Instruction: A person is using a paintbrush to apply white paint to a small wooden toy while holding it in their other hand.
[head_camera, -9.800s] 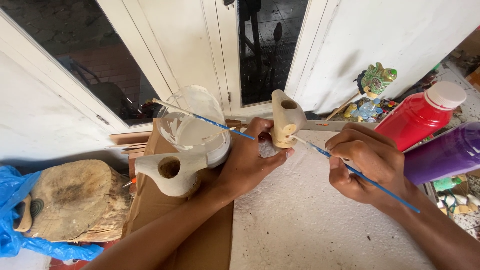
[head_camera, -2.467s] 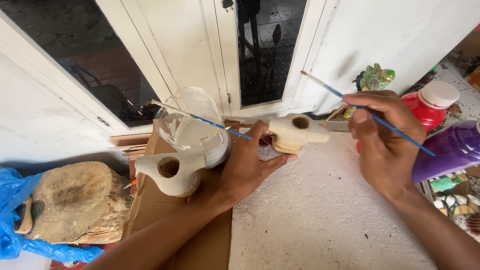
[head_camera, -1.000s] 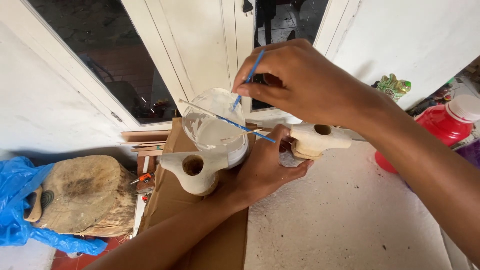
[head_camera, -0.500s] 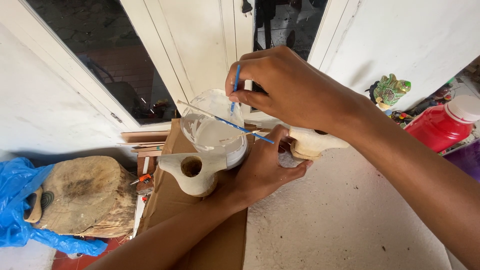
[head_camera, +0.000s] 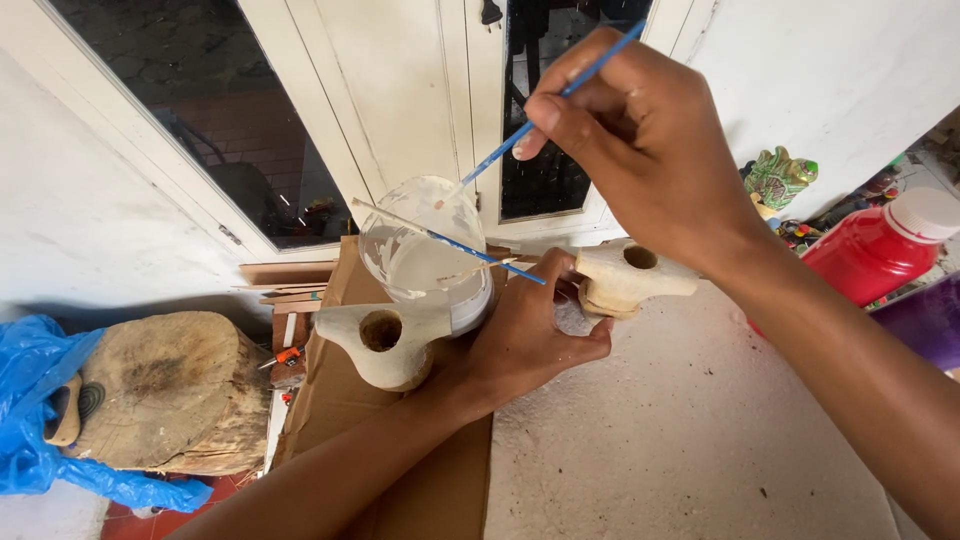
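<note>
My right hand (head_camera: 640, 150) pinched a thin blue paintbrush (head_camera: 540, 110), tip at the rim of the clear plastic cup (head_camera: 425, 255) of white paint. My left hand (head_camera: 520, 335) gripped an unpainted wooden piece (head_camera: 630, 280) with a round hole, at 3 o'clock of the cup. A second brush (head_camera: 450, 243) lay across the cup. Another wooden piece (head_camera: 385, 340) sat at the cup's 7 o'clock on cardboard (head_camera: 440, 480). Red paint bottle (head_camera: 880, 250) at far 3 o'clock; tree stump (head_camera: 170, 390) at 8.

Hidden / cut-off items, head view

Purple bottle (head_camera: 930, 325): cut by right edge, cap not visible. Red bottle (head_camera: 875, 260): base behind right forearm. Wooden piece (head_camera: 628, 280): lower part covered by left hand (head_camera: 525, 340). Blue brush (head_camera: 540, 110): upper end leaves top edge. Small items near green figurine (head_camera: 778, 178): too small to ID.
</note>
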